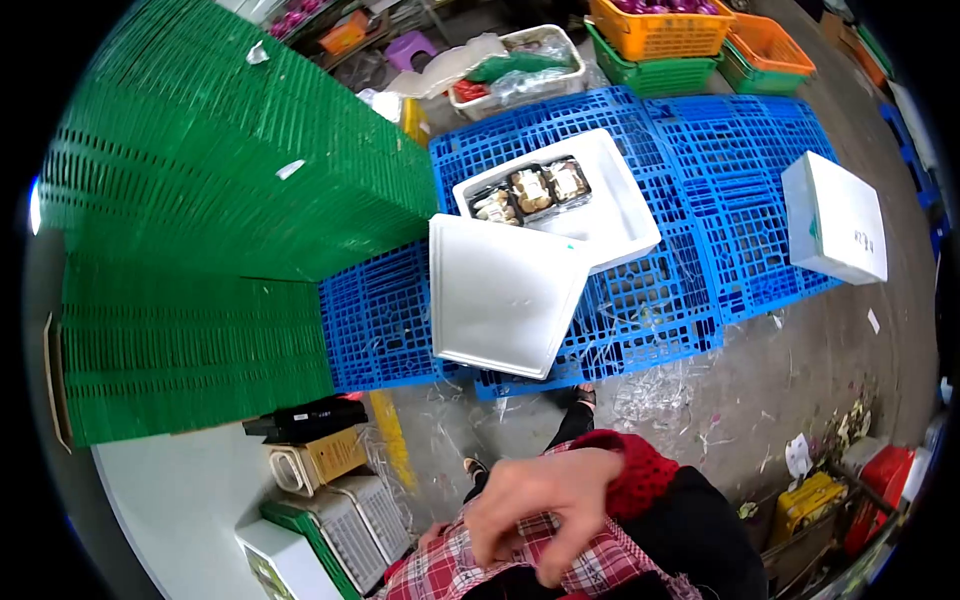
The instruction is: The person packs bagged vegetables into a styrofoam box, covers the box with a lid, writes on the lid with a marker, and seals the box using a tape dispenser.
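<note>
My right hand [545, 505] hangs in front of the red checked apron [445, 565], loosely curled with fingers and thumb apart and nothing between them. Its wrist has a red knitted cuff [640, 472]. Only a small part of my left hand [433, 535] shows at the apron's left edge; its fingers are hidden. Ahead, a white foam box [620, 215] stands uncovered, with several black trays of mushrooms [530, 188] along its far left side. A white foam lid [505, 300] leans over the box's near left edge. Neither hand touches the box or lid.
Blue plastic pallets [740, 190] lie under the box. Tall stacked green crates [230, 180] rise on the left. Another white foam box [838, 220] sits at the pallets' right end. Orange and green crates [660, 35] stand behind. Plastic scraps [660, 400] litter the floor.
</note>
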`<state>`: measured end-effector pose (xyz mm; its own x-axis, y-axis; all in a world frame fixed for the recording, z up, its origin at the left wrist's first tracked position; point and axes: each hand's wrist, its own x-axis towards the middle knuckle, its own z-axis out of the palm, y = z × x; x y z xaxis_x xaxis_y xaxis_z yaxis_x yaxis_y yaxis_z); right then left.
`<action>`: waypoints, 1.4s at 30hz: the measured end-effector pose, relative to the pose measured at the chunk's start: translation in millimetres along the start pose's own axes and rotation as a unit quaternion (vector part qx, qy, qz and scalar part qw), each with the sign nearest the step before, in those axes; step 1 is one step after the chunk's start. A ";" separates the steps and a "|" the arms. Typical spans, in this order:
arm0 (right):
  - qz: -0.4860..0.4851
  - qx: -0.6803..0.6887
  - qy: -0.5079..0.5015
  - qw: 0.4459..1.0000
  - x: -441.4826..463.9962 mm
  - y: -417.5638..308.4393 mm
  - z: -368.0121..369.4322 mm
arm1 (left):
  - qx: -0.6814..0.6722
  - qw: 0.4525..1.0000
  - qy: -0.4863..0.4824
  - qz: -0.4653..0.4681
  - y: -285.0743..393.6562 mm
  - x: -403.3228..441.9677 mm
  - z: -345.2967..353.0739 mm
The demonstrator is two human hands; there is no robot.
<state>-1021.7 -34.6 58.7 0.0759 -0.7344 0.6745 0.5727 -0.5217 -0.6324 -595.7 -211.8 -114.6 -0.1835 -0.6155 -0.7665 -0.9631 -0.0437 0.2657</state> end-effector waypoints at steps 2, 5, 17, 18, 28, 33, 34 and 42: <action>0.051 0.055 -0.038 0.996 16.0 22.6 3.5 | -0.012 1.000 0.007 -0.009 -15.4 -5.7 -0.7; 0.070 0.083 -0.081 0.991 51.4 44.7 18.2 | -0.028 0.999 0.014 -0.017 -45.0 -10.8 -6.1; 0.246 0.185 -0.293 0.905 198.1 301.8 251.0 | -0.170 0.983 0.048 -0.041 -340.0 -33.9 -15.2; 0.254 0.183 -0.325 0.892 205.8 328.9 279.4 | -0.193 0.978 0.055 -0.055 -370.4 -40.0 -7.8; 0.400 0.145 -0.495 0.757 270.9 493.8 411.1 | -0.480 0.826 0.158 -0.249 -496.1 -111.2 156.6; 0.554 0.126 -0.399 0.720 283.1 597.9 412.1 | -0.582 0.734 0.186 -0.296 -527.7 -80.8 144.3; 0.566 0.119 -0.391 0.716 288.7 619.3 413.7 | -0.594 0.720 0.190 -0.303 -537.8 -72.6 136.8; 0.560 0.094 -0.478 0.670 427.7 828.7 498.1 | -0.647 0.625 0.261 -0.350 -613.2 -23.8 25.5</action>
<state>-108.1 -564.7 12.9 0.9806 0.0419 -0.1913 -0.1956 0.2543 -0.9472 -5.8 -150.3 -274.2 0.6075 -0.2481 -0.7546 0.2559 -0.8383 0.4815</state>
